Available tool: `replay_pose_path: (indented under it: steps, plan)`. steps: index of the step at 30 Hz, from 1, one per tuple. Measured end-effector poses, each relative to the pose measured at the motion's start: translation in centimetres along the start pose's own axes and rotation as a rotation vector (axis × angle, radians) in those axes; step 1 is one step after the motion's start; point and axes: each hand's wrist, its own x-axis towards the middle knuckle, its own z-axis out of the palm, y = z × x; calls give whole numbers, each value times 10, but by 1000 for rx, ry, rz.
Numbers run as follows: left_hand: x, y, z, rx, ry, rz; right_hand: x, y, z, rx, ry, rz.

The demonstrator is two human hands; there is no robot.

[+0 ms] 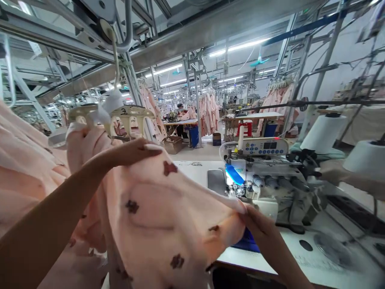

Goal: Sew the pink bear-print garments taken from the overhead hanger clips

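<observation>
Beside sewing machinery (267,182), pink cloth (153,208) stretches between left grip (136,151) and right grip (258,220), both pinching its edge.

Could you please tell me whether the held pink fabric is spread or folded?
Spread: the pink fabric is drawn out between the left hand and right hand.

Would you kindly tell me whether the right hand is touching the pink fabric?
Touching: the head view shows the right hand pinching the pink fabric at its edge.
</observation>
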Motion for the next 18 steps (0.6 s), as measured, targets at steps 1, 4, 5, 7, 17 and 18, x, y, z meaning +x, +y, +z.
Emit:
replay_pose_path:
  steps: [1,4,5,7,17,18]
  plan:
    - [4,-6,6,38,-49,-26,0,-3,0,40,-10,6]
    - [10,-13,30,104,-137,-63,1,-10,1,161,4,-15]
    - [11,-8,39,94,-168,-53,2,-12,4,184,6,-33]
    - [10,12,61,41,-238,-7,3,-14,9,192,2,-70]
    - [35,102,87,-150,-94,178,35,-55,33,4,175,-311]
    - [37,99,76,-100,-3,166,37,-53,39,0,167,-336]
